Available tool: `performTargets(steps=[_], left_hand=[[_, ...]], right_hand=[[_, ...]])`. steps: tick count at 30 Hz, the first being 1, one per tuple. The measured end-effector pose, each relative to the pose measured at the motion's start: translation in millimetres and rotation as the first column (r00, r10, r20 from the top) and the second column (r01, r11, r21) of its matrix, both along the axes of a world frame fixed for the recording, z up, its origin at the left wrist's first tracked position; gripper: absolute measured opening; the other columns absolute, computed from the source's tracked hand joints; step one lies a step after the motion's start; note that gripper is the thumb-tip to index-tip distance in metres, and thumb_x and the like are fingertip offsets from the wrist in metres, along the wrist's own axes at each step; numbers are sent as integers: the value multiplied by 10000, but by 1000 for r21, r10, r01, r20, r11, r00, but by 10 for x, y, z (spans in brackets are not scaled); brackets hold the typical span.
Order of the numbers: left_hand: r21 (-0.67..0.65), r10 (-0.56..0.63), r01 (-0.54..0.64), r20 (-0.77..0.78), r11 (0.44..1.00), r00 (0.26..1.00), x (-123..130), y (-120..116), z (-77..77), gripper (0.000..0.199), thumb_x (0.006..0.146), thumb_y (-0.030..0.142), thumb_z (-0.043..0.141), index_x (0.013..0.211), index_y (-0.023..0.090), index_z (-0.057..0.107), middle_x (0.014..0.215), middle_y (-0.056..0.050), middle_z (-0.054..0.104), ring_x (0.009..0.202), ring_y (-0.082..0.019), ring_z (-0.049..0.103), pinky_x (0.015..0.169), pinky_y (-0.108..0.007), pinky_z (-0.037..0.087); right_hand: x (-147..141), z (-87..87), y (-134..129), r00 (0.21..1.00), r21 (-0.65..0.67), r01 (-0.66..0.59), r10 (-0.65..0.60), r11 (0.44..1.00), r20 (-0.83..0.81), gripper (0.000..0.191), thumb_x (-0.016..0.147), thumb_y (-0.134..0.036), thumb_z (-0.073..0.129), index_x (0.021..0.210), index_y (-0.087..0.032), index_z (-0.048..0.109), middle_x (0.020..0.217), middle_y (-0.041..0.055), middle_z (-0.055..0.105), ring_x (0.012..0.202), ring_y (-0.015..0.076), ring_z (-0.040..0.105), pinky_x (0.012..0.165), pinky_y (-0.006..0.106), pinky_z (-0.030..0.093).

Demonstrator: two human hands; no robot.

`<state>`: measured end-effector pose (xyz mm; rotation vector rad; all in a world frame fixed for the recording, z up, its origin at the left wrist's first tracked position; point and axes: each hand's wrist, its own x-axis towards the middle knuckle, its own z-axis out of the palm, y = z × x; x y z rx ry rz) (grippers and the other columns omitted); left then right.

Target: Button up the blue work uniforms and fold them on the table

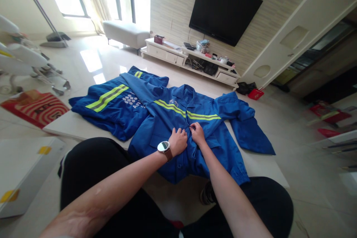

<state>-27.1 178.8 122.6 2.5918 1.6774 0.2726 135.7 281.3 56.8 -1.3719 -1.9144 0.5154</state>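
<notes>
A blue work jacket (173,119) with yellow-green reflective stripes lies spread front side up on a low white table (67,124), its collar away from me. My left hand (178,142), wearing a round watch (163,146) on a brown strap, rests on the jacket front beside the opening, fingers bent; whether it grips cloth is unclear. My right hand (196,133) pinches the edge of the front placket below the stripe. To the left lies another blue garment (111,108) with a reflective stripe and a white dotted logo, partly under the jacket's sleeve.
A red paper bag (41,108) and a white box (25,171) with yellow tabs stand at the left. Beyond the table are a white TV cabinet (167,52) with small items, a white bench (126,34) and a wall TV (224,7). My knees flank the near table edge.
</notes>
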Motion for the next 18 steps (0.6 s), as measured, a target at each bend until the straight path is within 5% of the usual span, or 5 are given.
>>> performTargets(steps=[18], left_hand=[[-14,-16,16,10,1000,1000,2,54,-36,321,909,219,530,1181,117,666,1217,-189,638,1117,-337,512,952,-519,390]], right_hand=[[-31,-2,5,994,9,106,-105,994,-28,169,834,-323,577,820,-212,703,875,74,716,832,232,650,807,347,514]])
